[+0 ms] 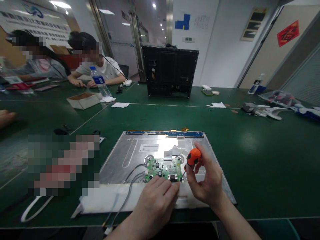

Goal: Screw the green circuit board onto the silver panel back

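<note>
A green circuit board [163,168] lies on the silver metal back of a flat display panel [117,156]. My right hand [208,181] grips a screwdriver [194,156] with an orange and black handle. Its shaft slants down to the lower right corner of the board, beside the grey port. At the board's near edge rests my left hand [156,198], fingers curled together with the index finger close to the screwdriver tip. What those fingertips touch is hidden. Grey cables [130,186] run from the board's left side toward the table's front edge.
Ahead stands a black display housing [171,71]. An open cardboard box [83,101] and a water bottle [100,81] are at the left, near two seated people. Another person's hand [6,117] shows at the left edge. Plastic bags [280,98] lie far right.
</note>
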`<state>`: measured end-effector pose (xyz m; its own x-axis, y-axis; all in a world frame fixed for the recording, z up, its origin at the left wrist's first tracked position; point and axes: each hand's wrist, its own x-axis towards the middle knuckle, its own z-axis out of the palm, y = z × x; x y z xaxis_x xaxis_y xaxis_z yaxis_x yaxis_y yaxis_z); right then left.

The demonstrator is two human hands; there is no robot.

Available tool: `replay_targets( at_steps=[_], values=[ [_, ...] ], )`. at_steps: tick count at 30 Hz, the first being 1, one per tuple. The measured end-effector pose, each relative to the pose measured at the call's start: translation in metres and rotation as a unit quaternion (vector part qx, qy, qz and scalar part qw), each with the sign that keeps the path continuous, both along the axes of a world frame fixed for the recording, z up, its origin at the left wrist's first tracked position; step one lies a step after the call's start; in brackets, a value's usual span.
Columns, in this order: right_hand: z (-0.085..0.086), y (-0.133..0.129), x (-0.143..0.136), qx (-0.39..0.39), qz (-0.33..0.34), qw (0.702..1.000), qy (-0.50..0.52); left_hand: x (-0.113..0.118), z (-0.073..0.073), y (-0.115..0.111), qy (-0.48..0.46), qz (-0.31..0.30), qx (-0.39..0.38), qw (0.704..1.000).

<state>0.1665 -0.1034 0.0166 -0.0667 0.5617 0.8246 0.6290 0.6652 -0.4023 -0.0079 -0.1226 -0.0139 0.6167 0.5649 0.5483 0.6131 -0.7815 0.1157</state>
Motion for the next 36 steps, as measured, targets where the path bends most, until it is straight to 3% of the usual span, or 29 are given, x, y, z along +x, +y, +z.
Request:
replay_targets(
  at_steps=[8,14,18,27,36],
  values=[
    [-0.009,-0.001,0.001,-0.026,0.038,0.999,0.020,0.010,0.018,0.010,-0.026,0.073,-0.052,0.996],
    [-0.003,0.002,0.000,0.020,0.012,1.000,0.004,0.021,0.015,0.015,-0.019,0.080,-0.083,0.993],
    [0.002,0.002,0.000,0.008,0.000,1.000,-0.013,0.022,0.013,0.015,-0.012,0.082,-0.118,0.989],
    [-0.007,0.001,0.002,-0.010,0.049,0.999,0.022,0.024,0.012,0.014,-0.020,0.091,-0.119,0.989],
    [-0.003,0.001,0.001,0.017,-0.007,1.000,-0.018,0.025,0.011,0.015,-0.028,0.087,-0.120,0.989]
  ],
)
